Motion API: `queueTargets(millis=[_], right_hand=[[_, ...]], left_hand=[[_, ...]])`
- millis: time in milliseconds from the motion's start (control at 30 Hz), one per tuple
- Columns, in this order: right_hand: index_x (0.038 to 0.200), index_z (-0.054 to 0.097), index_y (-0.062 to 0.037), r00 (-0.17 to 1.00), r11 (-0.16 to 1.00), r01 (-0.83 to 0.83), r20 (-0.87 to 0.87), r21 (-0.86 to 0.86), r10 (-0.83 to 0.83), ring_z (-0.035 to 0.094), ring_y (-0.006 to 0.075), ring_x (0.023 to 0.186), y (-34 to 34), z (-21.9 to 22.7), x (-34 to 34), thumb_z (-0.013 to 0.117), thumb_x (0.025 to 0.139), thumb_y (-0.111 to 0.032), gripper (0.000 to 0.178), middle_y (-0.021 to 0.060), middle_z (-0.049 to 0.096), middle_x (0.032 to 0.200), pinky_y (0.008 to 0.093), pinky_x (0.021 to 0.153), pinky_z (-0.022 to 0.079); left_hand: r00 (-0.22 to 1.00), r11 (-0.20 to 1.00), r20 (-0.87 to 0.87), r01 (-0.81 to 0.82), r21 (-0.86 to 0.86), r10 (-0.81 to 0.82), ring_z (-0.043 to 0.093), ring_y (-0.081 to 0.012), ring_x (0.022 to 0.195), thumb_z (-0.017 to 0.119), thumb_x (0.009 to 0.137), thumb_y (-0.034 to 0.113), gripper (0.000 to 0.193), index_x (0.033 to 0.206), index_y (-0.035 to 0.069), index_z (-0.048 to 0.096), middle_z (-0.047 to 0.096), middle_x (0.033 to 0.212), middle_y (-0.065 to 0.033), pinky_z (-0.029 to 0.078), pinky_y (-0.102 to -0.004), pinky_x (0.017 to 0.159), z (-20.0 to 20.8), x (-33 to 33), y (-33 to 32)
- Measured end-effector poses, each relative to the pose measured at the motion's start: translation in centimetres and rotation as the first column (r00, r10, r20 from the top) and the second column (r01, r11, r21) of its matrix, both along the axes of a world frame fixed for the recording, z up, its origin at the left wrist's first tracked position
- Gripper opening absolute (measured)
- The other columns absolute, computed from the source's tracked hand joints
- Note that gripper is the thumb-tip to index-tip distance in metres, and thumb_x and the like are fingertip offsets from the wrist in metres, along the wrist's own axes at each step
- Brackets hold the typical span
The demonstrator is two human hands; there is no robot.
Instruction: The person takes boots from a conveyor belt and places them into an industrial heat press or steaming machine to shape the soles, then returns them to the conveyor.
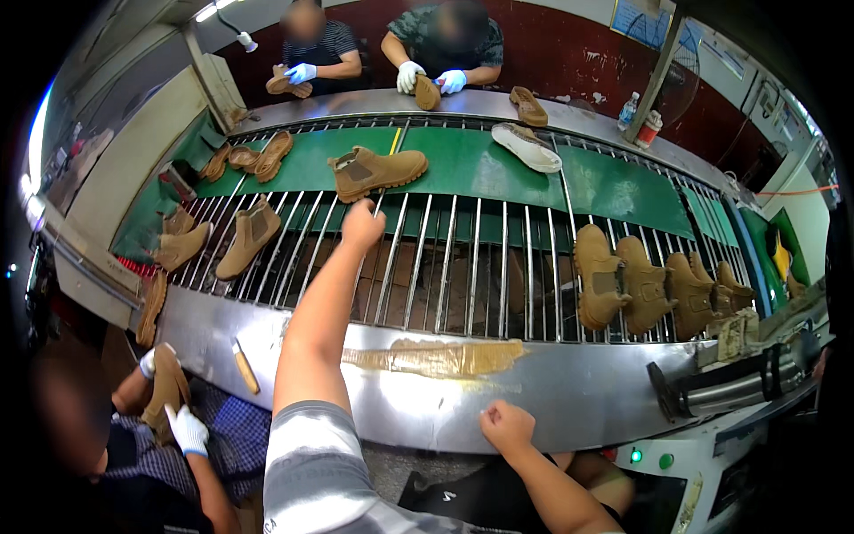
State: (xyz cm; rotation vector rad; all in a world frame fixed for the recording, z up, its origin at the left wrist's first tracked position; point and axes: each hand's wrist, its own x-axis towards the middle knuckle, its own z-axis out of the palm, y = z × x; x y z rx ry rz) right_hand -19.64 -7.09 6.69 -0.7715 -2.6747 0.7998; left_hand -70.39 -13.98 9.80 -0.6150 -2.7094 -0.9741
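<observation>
In the head view, the tan boot [381,172] sits on the green sheet [458,167] along the roller conveyor, its near edge reaching the bars. It lies directly beyond the left hand [363,226] — by far the nearer one — just past the knuckles; whether they touch, I cannot tell. That hand is curled with the thumb apart, its hidden fingers pinching nothing visible. The right hand [508,427], loosely fisted, hovers over the steel ledge [587,392], well apart. The boot's long axis runs left to right, across the left forearm's line — toe right, heel left, sole edge toward the person.
</observation>
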Motion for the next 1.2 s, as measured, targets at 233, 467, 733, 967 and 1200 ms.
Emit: queueTargets(millis=[233,467,733,967,1200], right_hand=[[0.061,0.055,-0.0151,0.997,0.999,-0.037,0.069,-0.032,0.039,0.057,0.0258,0.053,0.7,1.3,-1.5,0.067,0.07,-0.023,0.017,0.0031,0.054,0.056,0.038,0.049,0.045],[0.058,0.051,-0.0152,0.998,0.997,-0.069,-0.012,0.027,0.07,0.055,0.0211,0.05,1.0,0.4,-1.9,0.068,0.066,-0.018,0.019,0.0002,0.052,0.054,0.0328,0.047,0.044],[0.06,0.055,-0.0155,0.998,0.999,-0.028,-0.059,0.024,0.03,0.056,0.0237,0.052,0.7,0.7,-1.7,0.068,0.068,-0.022,0.017,0.0026,0.056,0.057,0.0353,0.049,0.045],[0.068,0.063,-0.0136,0.999,0.992,0.049,0.02,-0.114,-0.047,0.061,0.0292,0.06,0.5,0.1,-0.6,0.068,0.073,-0.031,0.019,0.0075,0.061,0.062,0.0415,0.054,0.048],[0.088,0.057,-0.0047,0.726,0.644,0.005,-0.44,-0.765,-0.529,0.048,0.0068,0.062,1.2,2.0,6.1,0.063,0.088,-0.008,0.007,-0.0003,0.055,0.07,0.023,0.057,0.04]], left_hand=[[0.987,0.893,-0.087,-0.159,-0.42,0.135,0.05,-0.0323,0.121,0.064,0.084,0.024,0.046,0.124,0.007,0.048,0.052,0.127,-0.0143,0.047,-0.0472,0.095,0.7,-15.5,3.4],[0.832,0.769,-0.553,-0.388,-0.508,0.055,0.056,-0.0261,0.104,0.063,0.085,0.046,0.036,0.092,0.011,0.069,0.06,0.106,-0.0059,0.045,-0.0445,0.081,-2.8,-14.6,4.1],[0.913,0.475,-0.317,-0.166,-0.864,-0.257,0.067,-0.0214,0.087,0.052,0.086,0.02,0.022,0.083,0.016,0.074,0.071,0.088,-0.0051,0.044,-0.0389,0.077,-1.0,-10.6,4.9],[0.966,0.706,0.138,0.255,-0.66,-0.22,0.066,-0.0395,0.09,0.049,0.089,0.034,0.041,0.085,0.0,0.072,0.069,0.093,-0.0229,0.053,-0.047,0.081,8.2,2.8,4.1],[0.76,0.666,0.209,0.644,-0.376,-0.616,0.064,-0.0393,0.071,0.059,0.089,0.037,0.04,0.075,0.0,0.068,0.064,0.073,-0.0227,0.05,-0.0477,0.067,18.3,31.1,-1.8]])
